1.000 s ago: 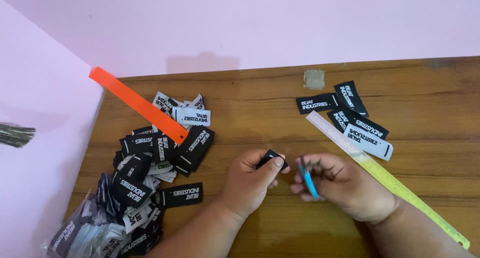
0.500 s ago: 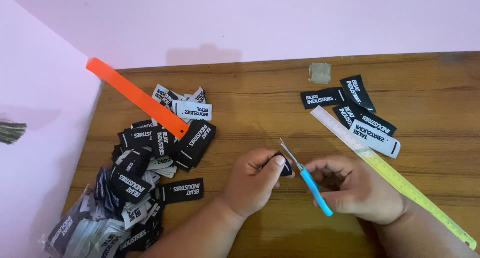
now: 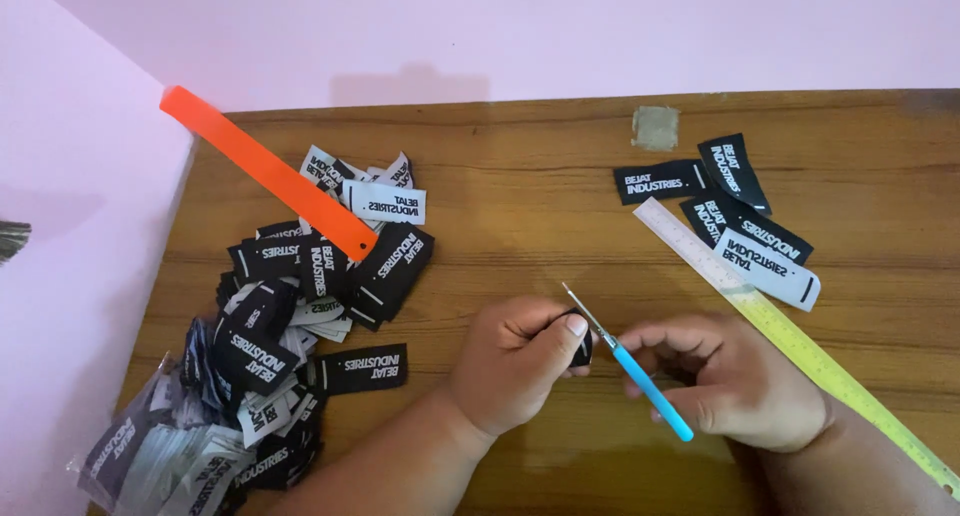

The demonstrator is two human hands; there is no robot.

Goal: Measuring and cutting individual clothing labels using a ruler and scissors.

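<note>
Left hand (image 3: 520, 361) pinching a small black label (image 3: 582, 350); right hand (image 3: 745, 386) gripping a blue-handled tool (image 3: 640, 376) (metal tip up) on wooden table (image 3: 520, 206).

One head-worn view looks steeply down from just behind and above the hands (image 3: 640, 376). It faces forward across the table (image 3: 540, 196), close in, toward the wall (image 3: 500, 26) beyond them.

Wooden table (image 3: 520, 176), pink walls (image 3: 500, 26)

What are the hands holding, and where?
Left hand pinches a small black label by its edge; right hand holds a blue-handled tool by the handle.
</note>
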